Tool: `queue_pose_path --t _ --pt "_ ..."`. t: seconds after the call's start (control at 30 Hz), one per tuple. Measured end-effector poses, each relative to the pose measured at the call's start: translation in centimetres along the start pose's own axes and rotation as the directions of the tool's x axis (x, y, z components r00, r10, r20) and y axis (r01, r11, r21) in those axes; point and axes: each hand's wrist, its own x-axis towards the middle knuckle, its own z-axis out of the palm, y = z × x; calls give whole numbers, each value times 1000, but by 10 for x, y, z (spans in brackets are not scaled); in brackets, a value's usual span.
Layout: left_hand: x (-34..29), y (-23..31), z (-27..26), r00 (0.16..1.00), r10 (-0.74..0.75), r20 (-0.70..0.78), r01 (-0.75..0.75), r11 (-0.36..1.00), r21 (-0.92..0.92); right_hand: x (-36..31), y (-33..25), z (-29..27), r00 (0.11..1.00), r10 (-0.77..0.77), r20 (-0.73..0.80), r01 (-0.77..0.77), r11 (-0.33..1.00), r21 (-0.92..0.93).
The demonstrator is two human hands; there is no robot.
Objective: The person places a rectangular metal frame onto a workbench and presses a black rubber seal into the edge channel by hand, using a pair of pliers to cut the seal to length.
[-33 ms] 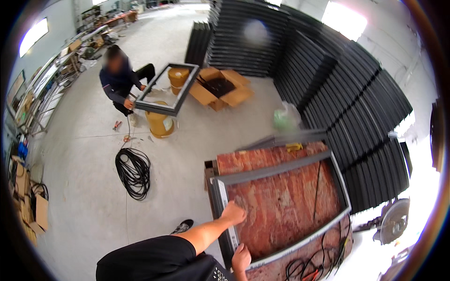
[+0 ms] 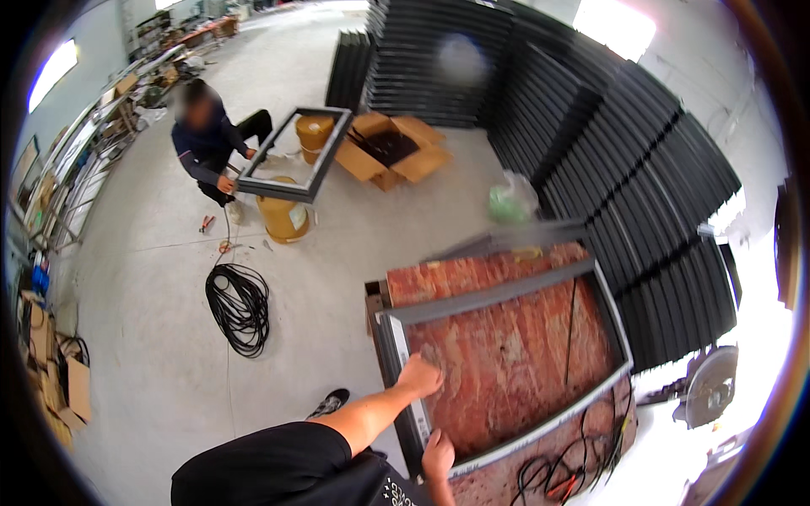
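A dark grey rectangular frame point(image 2: 498, 297) with pale inner edges lies on a worktable point(image 2: 498, 363) with a mottled red top. My left hand point(image 2: 419, 375) reaches across the frame's left bar and is closed at its inner edge. Lower down, near the front left corner, my right hand point(image 2: 438, 455) has its fingers curled against the same bar, thumb upward. Whatever either hand grips is too small or hidden to make out. A pale strip with printed marks runs along that bar. One thin dark rod point(image 2: 572, 329) lies inside the frame.
Black cable and a red-handled tool point(image 2: 561, 487) lie at the table's front; a yellow tool point(image 2: 527, 252) is at its back. A fan point(image 2: 709, 388) stands right. Tall stacks of dark frames point(image 2: 666, 202) rise behind. Coiled cable point(image 2: 238, 310) is on the floor. A person point(image 2: 207, 139) holds another frame point(image 2: 312, 187) over buckets.
The whole view has shifted slightly. My right hand has tipped a little, its thumb higher beside the bar, while my left hand stays at nearly the same spot on the frame.
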Motion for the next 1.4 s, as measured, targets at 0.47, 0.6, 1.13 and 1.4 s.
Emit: queue_pose_path --t 0.47,0.6,1.13,1.4 --pt "6 -2 18 987 4 -160 -4 1000 0 168 20 -2 999 -31 13 33 985 -167" --pt "7 -7 16 988 -11 -154 11 1000 2 143 -13 -4 984 97 150 -53 961 -270" --pt "6 -4 6 997 -69 17 68 995 67 107 -51 -55 995 15 97 -25 994 105" --pt "-5 -17 58 992 -98 -83 66 944 -324 79 -201 -136 259 -755 -603 952 305 28"
